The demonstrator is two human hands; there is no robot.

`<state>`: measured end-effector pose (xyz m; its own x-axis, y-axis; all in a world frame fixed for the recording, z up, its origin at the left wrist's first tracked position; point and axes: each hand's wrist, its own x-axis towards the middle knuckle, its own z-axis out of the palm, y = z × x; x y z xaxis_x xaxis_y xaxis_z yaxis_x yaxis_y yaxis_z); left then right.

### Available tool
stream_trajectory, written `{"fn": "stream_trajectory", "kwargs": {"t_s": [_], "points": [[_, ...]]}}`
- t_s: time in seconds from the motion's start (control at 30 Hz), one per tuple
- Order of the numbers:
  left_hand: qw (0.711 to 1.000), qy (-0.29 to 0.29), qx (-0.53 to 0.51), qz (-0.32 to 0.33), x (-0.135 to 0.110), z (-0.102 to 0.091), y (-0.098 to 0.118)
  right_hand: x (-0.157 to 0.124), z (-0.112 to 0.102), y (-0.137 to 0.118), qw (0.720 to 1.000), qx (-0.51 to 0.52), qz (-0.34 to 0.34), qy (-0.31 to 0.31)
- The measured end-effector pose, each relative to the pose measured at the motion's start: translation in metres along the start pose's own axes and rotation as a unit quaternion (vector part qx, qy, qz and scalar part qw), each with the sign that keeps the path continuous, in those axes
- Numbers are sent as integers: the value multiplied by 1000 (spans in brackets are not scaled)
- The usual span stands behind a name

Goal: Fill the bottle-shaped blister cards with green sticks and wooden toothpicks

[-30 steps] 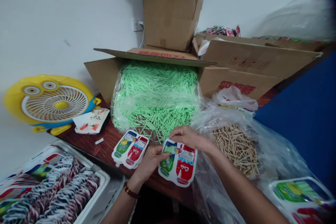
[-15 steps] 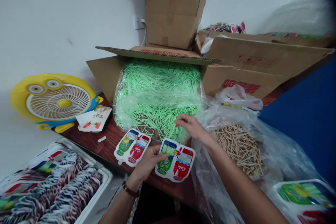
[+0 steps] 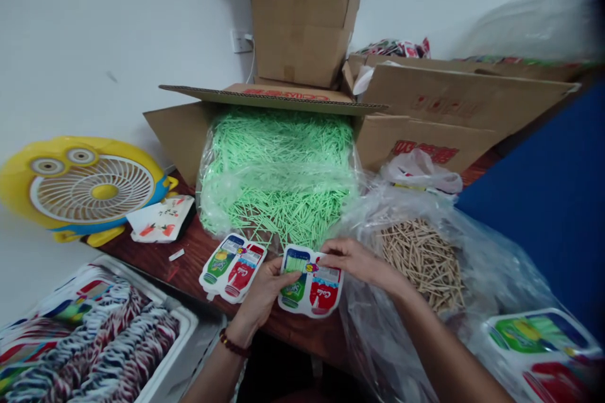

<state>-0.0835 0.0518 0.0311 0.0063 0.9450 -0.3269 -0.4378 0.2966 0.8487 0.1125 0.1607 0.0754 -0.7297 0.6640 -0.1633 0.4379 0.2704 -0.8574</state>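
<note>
My left hand (image 3: 262,293) holds a small twin-bottle packet (image 3: 309,283), printed green and red, by its left edge on the brown table (image 3: 189,264). My right hand (image 3: 352,259) is pinched at the packet's top right corner; whether it holds a stick I cannot make out. A second packet of the same kind (image 3: 232,266) lies just left. Behind them a clear bag of green sticks (image 3: 278,176) spills from an open carton.
A bag of brown wooden sticks (image 3: 423,259) lies to the right. A yellow desk fan (image 3: 82,186) stands at the left, a white tray of stacked packets (image 3: 94,340) at the lower left. Cardboard boxes (image 3: 302,19) are piled at the back; more packets (image 3: 543,340) lie at the lower right.
My right hand rose to the green sticks, then came back down to the packet's top right corner. The left hand kept its hold on the packet.
</note>
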Motion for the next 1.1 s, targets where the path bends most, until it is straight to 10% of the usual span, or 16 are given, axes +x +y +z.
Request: {"fn": "stream_trajectory", "kwargs": {"t_s": [0.37, 1.1], "points": [[994, -23, 109, 12, -4, 48, 4, -43, 6, 10, 996, 67, 20, 62], [957, -162, 225, -85, 1, 86, -45, -125, 20, 45, 978, 6, 52, 203]]}}
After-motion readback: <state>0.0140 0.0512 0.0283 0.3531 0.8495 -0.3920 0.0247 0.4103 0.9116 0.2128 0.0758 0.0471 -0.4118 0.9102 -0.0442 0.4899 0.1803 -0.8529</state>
